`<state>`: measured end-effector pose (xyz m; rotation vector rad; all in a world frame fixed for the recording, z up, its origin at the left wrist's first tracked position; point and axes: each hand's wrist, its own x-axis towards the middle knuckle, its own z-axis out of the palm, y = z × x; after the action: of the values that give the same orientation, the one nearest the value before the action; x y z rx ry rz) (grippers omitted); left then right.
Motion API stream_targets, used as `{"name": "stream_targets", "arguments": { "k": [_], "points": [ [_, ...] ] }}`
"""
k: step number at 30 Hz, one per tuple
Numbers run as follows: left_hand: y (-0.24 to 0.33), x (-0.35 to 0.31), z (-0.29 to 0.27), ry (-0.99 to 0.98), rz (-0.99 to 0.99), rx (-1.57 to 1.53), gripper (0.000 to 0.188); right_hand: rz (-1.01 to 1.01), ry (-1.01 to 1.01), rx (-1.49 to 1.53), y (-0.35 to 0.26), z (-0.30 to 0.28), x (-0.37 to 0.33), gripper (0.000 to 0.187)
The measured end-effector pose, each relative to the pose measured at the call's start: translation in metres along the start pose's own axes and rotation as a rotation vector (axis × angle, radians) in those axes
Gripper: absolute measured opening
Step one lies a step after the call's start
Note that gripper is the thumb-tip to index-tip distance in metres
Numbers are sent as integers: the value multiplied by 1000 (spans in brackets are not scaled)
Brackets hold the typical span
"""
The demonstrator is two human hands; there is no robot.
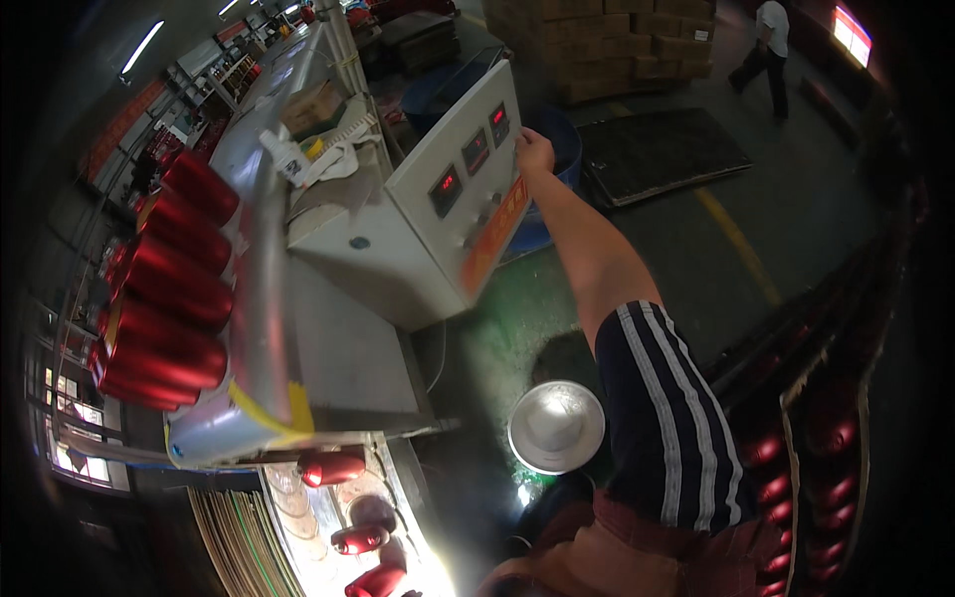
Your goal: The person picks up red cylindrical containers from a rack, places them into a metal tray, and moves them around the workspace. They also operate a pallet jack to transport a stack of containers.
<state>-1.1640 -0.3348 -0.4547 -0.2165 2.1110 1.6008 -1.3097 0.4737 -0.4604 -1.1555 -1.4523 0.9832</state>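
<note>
My right hand (535, 154) reaches to a white control panel (443, 224) with several red-lit displays. The fingers are closed at the panel's right edge, beside the far display (499, 120); what they pinch, if anything, is hidden. Small knobs (484, 221) sit below the displays, above an orange label (494, 239). The bare forearm leads up from a dark sleeve with pale stripes. My left hand is not in view.
Shiny red cylinders (164, 353) line the left side, and more red pieces (333, 468) lie in a bright-lit section below. A metal bowl-shaped piece (556, 428) is near my feet. Stacked cartons (627, 45), a blue drum (567, 144) and a walking person (768, 50) are farther off.
</note>
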Motion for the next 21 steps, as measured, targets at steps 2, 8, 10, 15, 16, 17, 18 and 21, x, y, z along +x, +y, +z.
{"name": "stream_targets", "arguments": {
  "k": [2, 8, 10, 15, 16, 17, 18, 21],
  "points": [
    [17, 20, 21, -8, 2, 30, 28, 16, -20, 51, 1, 10, 17, 34],
    [38, 55, 50, -10, -50, 90, 27, 28, -21, -10, 12, 30, 45, 28],
    [37, 61, 58, -12, -72, 99, 26, 32, -28, -18, 18, 36, 51, 25],
    [33, 67, 75, -16, -135, 127, 26, 7, -18, 45, 30, 48, 64, 23],
    [33, 68, 78, -19, -145, 133, 26, 23, -28, 49, 31, 49, 66, 22],
    [33, 68, 81, -20, -153, 133, 25, 39, -39, 53, 31, 50, 68, 22],
    [33, 69, 84, -22, -162, 139, 25, 67, -44, 49, 31, 50, 68, 22],
    [34, 71, 90, -26, -185, 148, 25, 76, -22, 18, 25, 47, 66, 22]
  ]
}}
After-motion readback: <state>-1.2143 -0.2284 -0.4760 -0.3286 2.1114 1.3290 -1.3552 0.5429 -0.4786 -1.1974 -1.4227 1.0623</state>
